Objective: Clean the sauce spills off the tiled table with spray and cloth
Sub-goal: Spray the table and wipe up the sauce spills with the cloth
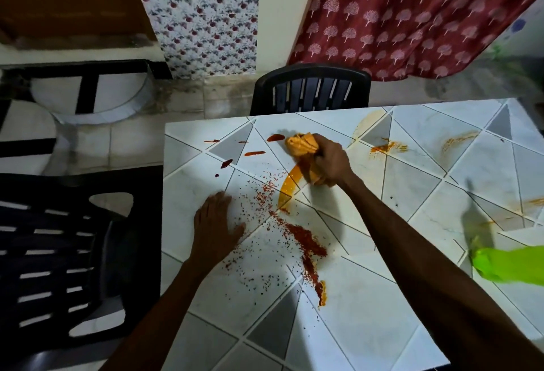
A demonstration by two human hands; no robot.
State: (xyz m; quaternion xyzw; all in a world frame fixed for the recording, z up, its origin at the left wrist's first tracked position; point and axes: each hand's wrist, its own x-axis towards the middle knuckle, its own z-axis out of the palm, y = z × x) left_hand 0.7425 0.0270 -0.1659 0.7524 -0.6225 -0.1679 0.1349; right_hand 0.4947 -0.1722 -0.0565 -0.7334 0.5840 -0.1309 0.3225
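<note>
My right hand (329, 161) is shut on a bunched orange cloth (300, 146) pressed to the tiled table (368, 297) near its far edge. An orange smear (290, 188) curves down from the cloth. Red sauce drops (254, 153) lie left of the cloth, and a band of red chili flakes (306, 241) runs diagonally across the middle. My left hand (216, 225) lies flat and open on the table's left side. A bright green object (506, 264), perhaps the spray bottle, sits at the right edge, partly cut off.
Faint orange streaks (388, 146) mark the far right tiles. A black plastic chair (310, 89) stands behind the table and another (64, 253) at its left. A red patterned curtain (412, 17) hangs behind.
</note>
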